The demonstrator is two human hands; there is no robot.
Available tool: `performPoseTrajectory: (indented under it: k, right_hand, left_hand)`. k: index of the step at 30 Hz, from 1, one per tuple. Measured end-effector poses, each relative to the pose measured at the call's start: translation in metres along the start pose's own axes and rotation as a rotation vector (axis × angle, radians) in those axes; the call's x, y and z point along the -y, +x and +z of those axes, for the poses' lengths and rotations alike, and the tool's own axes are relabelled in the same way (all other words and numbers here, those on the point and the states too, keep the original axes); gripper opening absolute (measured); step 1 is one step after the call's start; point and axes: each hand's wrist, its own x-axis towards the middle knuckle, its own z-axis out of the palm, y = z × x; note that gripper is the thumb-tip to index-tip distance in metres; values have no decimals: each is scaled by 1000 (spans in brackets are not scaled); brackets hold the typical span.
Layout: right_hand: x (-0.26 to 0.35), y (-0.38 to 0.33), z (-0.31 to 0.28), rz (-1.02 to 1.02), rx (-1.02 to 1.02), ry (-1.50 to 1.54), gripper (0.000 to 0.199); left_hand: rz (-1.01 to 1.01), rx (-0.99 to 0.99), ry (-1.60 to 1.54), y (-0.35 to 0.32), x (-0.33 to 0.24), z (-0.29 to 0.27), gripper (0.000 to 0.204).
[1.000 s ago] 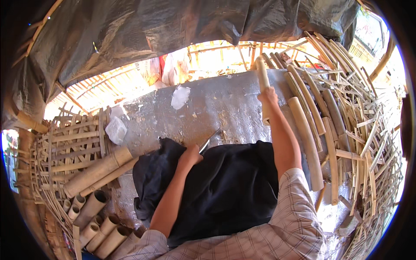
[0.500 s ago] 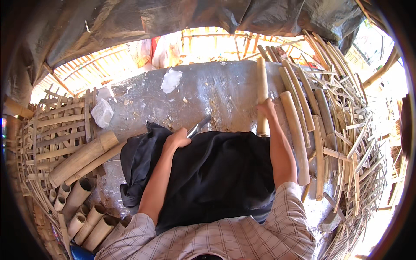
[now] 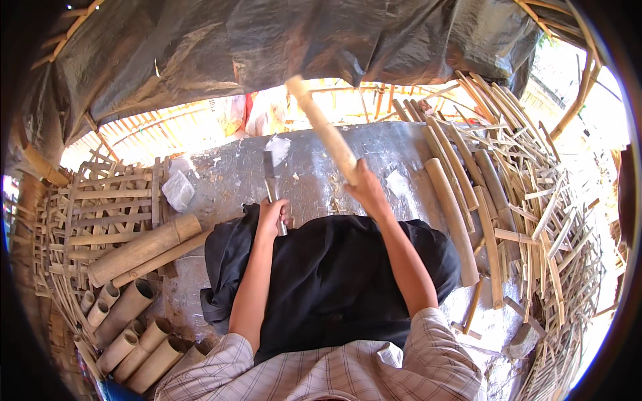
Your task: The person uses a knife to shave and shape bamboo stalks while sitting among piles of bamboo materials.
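My left hand (image 3: 272,215) is closed round a narrow metal tool, much like a chisel (image 3: 270,175); its dark flat end points away from me and a short bit shows below my fist. In my right hand (image 3: 368,190) a length of bamboo (image 3: 324,130) is gripped by its near end, raised and slanting up to the left. Its far end is slightly blurred. Black cloth (image 3: 328,281) covers my lap beneath both forearms. The bamboo and the tool are apart.
Bamboo lengths (image 3: 451,214) lie on the grey sheet (image 3: 227,157) at right, beside heaped split strips (image 3: 562,267). Left are a woven bamboo lattice (image 3: 110,194), a thick bamboo piece (image 3: 144,248), cut tubes (image 3: 127,311) and a pale stone (image 3: 178,191). Dark sheeting (image 3: 267,40) hangs ahead.
My right hand has lifted the bamboo off the sheet and swung it leftward, tilting its far end left. My left hand has turned the tool from pointing right to pointing away from me.
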Motion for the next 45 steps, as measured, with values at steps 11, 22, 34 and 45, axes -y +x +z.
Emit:
performPoseTrajectory:
  k: [11,22,34,45]
  right_hand:
    - [-24,-34,42,92,77,-458,44]
    - [78,-132,-157,169,-630,-302,50]
    - [88,-246,-297,164,-1021,-218,55]
    - [-93,-334,-148,446,-593,30,45]
  left_hand:
    - [-354,157,-651,32,21,-41,31]
    - [-342,263,-562,42,22,-22,31]
    - [-325,281,-213,40,36,1,20]
    - [-99,351,-304,-23,10,-2,25]
